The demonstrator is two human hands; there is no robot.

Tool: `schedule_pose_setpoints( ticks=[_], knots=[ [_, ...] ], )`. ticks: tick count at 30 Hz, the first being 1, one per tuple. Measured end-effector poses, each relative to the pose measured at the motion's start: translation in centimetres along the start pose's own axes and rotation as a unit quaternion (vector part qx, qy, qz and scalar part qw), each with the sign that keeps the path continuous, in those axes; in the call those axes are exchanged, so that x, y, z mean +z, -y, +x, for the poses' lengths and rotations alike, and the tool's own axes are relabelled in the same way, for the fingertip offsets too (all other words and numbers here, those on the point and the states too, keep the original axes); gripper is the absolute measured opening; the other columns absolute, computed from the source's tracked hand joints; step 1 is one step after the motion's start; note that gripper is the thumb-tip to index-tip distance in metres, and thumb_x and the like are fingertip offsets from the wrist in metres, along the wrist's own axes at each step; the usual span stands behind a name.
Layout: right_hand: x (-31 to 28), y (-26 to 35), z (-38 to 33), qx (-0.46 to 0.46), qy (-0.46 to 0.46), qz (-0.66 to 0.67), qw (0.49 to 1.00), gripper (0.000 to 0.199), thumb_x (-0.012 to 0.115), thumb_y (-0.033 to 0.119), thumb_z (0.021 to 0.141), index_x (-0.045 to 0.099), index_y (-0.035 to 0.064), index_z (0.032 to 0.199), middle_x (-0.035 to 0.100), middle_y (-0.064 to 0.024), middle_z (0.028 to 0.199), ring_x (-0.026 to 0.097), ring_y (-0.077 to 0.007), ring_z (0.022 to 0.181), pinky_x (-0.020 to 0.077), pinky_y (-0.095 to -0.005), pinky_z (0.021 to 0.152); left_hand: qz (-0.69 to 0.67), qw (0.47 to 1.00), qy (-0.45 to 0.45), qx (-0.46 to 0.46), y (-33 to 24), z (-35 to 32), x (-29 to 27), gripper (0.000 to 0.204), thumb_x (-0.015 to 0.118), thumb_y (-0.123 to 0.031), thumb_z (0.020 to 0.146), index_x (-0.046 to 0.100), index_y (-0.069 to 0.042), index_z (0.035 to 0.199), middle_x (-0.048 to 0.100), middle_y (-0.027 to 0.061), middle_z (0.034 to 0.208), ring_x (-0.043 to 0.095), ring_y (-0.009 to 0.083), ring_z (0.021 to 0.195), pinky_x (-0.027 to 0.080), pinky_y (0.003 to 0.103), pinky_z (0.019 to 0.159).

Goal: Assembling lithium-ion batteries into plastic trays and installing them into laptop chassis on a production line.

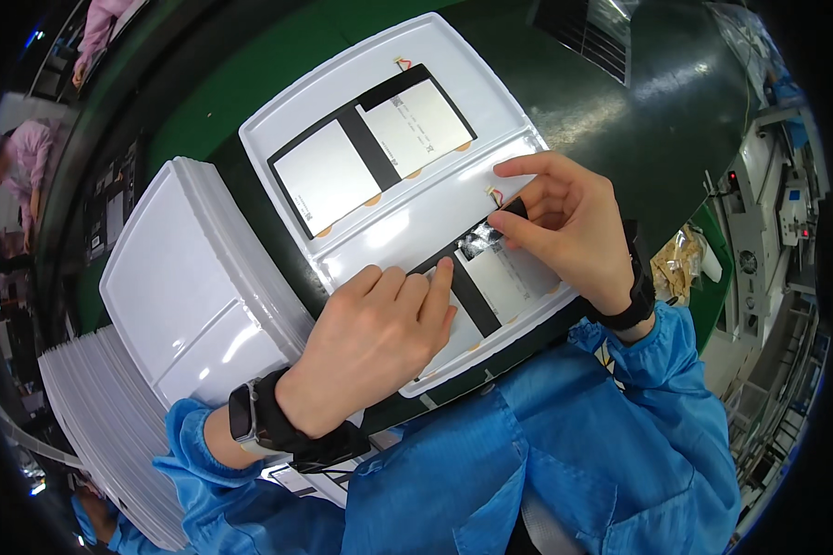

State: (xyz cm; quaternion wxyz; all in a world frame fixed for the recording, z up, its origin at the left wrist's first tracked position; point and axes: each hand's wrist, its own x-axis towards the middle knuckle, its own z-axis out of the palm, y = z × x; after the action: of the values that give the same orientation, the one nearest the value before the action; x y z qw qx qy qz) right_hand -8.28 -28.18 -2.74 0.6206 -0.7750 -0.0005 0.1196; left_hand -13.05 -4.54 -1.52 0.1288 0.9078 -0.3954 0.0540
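Note:
A white plastic tray (pixel 379 236) lies before me with two compartments. The far one holds a flat battery pack (pixel 327 178), two silver cells in a black frame, with thin wires and a small connector (pixel 403 65) at its top. In the near compartment is a similar battery pack (pixel 502 282), partly covered by my hands. My left hand (pixel 366 324) is curled over its left part, the index fingertip pressed on the black strip. My right hand (pixel 565 227) pinches the black strip at its far right corner, beside its connector (pixel 493 192); the index finger is raised.
Left of the tray stands a stack of white trays (pixel 190 277), with another tall stack (pixel 102 416) nearer me. A dark panel (pixel 583 42) lies at the back on the green table (pixel 657 139). Equipment (pixel 796 217) stands at the right. People in pink (pixel 30 162) are at far left.

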Motion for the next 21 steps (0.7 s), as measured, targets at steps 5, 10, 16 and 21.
schedule_pose_setpoints(
  ticks=[5,10,16,21],
  knots=[
    [0.26,-0.12,-0.08,-0.014,-0.014,-0.018,1.000,0.039,0.081,-0.001,0.083,0.066,-0.0006,0.119,0.075,-0.0079,0.080,0.073,-0.0100,0.071,0.0577,-0.0214,0.067,-0.003,1.000,-0.001,-0.003,0.08,0.08,-0.02,0.039,0.078,-0.019,0.085,0.072,0.001,0.118,0.055,0.0024,0.069,0.056,0.0170,0.062,0.045,0.031,0.057],
    [0.29,-0.23,-0.05,-0.016,-0.018,-0.020,1.000,0.038,0.081,0.000,0.083,0.067,-0.0003,0.118,0.074,-0.0077,0.080,0.072,-0.0096,0.071,0.0579,-0.0214,0.067,-0.008,1.000,0.016,-0.012,-0.01,0.24,-0.45,0.045,0.078,-0.021,0.086,0.070,0.000,0.126,0.055,0.0028,0.070,0.056,0.0173,0.063,0.046,0.031,0.059],
    [0.12,-0.21,-0.18,-0.026,-0.006,-0.051,0.998,0.041,0.081,-0.003,0.085,0.065,0.0005,0.122,0.075,-0.0054,0.088,0.073,-0.0097,0.077,0.0586,-0.0218,0.071,-0.010,0.997,0.074,-0.032,-0.14,0.76,-0.41,0.060,0.074,-0.031,0.090,0.061,-0.005,0.142,0.056,0.0047,0.076,0.057,0.0201,0.070,0.048,0.033,0.065],
    [0.20,-0.23,-0.61,-0.101,-0.042,-0.121,0.987,0.039,0.084,0.002,0.081,0.066,0.0013,0.115,0.074,-0.0083,0.080,0.074,-0.0135,0.071,0.0596,-0.0252,0.068,-0.013,0.996,0.083,-0.036,-0.20,0.79,-0.49,0.063,0.074,-0.032,0.090,0.059,-0.006,0.145,0.055,0.0056,0.078,0.057,0.0214,0.071,0.048,0.034,0.067]
  ],
)
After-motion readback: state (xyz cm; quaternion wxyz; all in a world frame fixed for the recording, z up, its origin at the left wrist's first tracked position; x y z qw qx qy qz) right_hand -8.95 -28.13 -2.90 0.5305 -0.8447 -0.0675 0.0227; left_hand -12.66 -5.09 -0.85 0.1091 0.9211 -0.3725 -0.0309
